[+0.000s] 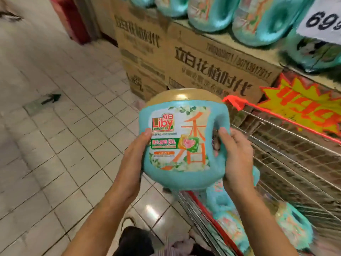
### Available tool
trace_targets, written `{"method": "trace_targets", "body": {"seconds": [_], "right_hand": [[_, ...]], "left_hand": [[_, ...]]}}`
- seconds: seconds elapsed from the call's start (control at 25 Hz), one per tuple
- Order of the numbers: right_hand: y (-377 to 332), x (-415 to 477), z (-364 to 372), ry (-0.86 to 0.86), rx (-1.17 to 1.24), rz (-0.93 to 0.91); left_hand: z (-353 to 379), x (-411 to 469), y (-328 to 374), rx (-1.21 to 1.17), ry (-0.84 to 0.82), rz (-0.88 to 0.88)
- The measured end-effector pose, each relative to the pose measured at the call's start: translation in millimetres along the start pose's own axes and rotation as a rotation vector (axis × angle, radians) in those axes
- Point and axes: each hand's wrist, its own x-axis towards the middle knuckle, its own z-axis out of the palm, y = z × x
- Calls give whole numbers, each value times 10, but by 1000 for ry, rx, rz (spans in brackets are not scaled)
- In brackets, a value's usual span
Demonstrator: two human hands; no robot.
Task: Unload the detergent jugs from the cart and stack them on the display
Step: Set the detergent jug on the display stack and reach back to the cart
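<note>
A pale tiled shop floor fills the left half of the frame, and the upper middle and right are taken up by a display of stacked brown cardboard cartons printed with large dark characters. A wire shopping cart with red trim runs down the right side to the lower right corner. Along the top edge, a row of teal detergent jugs stands on the cartons, blurred. At the centre of the frame, a teal Liby detergent jug with a gold cap is held up in the air, label towards the camera, in front of the cartons and over the cart's left edge. Lower right, more teal jugs lie inside the cart. A yellow and red starburst sign hangs on the display at middle right, and a white price card sits in the upper right corner. The left hand clasps the jug's left side, thumb on the label; the right hand grips the handle side, thumb hooked into the handle opening. A dark arrow marking lies on the floor at middle left.
</note>
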Motion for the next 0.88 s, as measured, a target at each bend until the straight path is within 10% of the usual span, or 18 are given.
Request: {"method": "trace_targets", "body": {"seconds": [0.88], "right_hand": [[267, 1436, 3692, -147, 162, 87]], "left_hand": [[-2729, 2342, 1556, 7, 123, 113]]}}
